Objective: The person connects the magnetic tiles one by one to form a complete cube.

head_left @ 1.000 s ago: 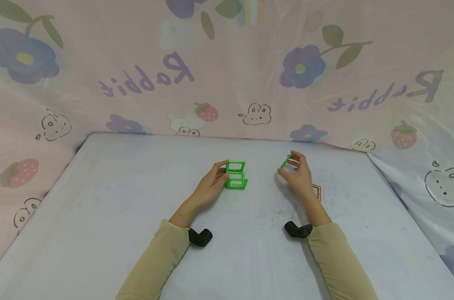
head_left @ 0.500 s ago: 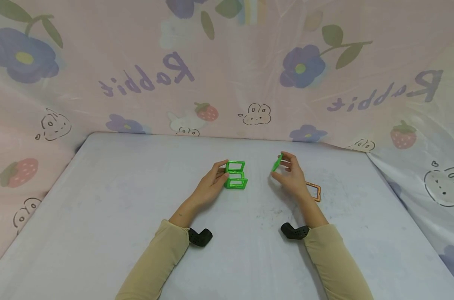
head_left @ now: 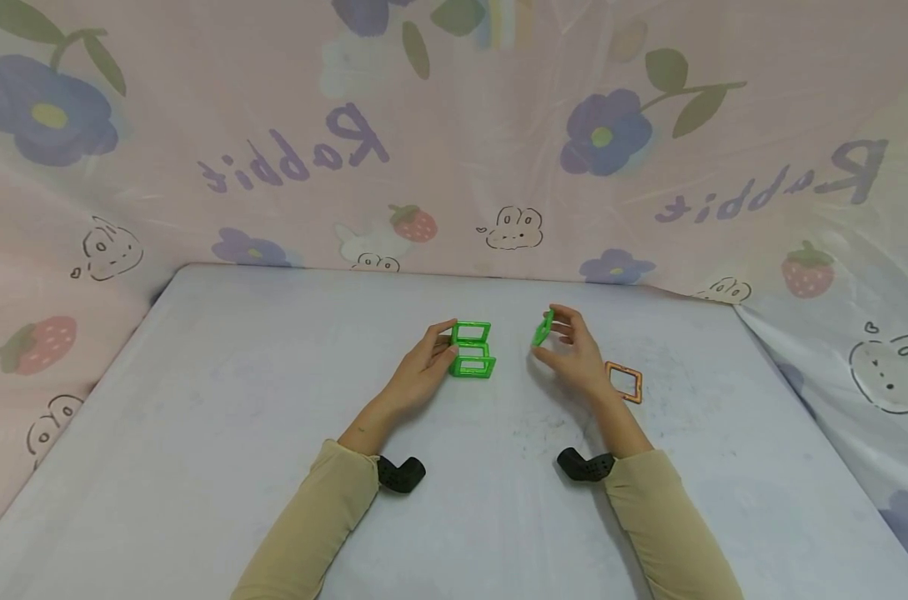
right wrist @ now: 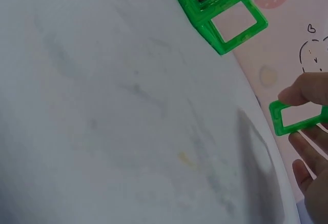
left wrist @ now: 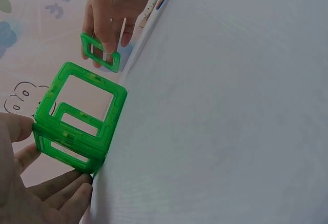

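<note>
Green square magnetic tiles joined into a box-like frame (head_left: 472, 362) stand on the white table, seen also as a green frame (left wrist: 89, 141) in the left wrist view. My left hand (head_left: 418, 368) grips this frame at its left side, thumb in front and fingers behind. To the right, my right hand (head_left: 579, 357) pinches a single green square tile (head_left: 543, 328) by its edges, tilted and raised above the table. A gap separates this tile from the frame. Part of the frame's far side is hidden by the left fingers.
An orange square magnetic tile (head_left: 624, 382) lies flat on the table (head_left: 198, 417), just right of the right wrist. A printed cloth (head_left: 454, 167) hangs along the back and sides. Each wrist carries a black device (head_left: 402, 475).
My right hand has moved left with the green tile, closer to the frame, and turned it somewhat. More of the orange tile shows. The left hand and frame have stayed still.
</note>
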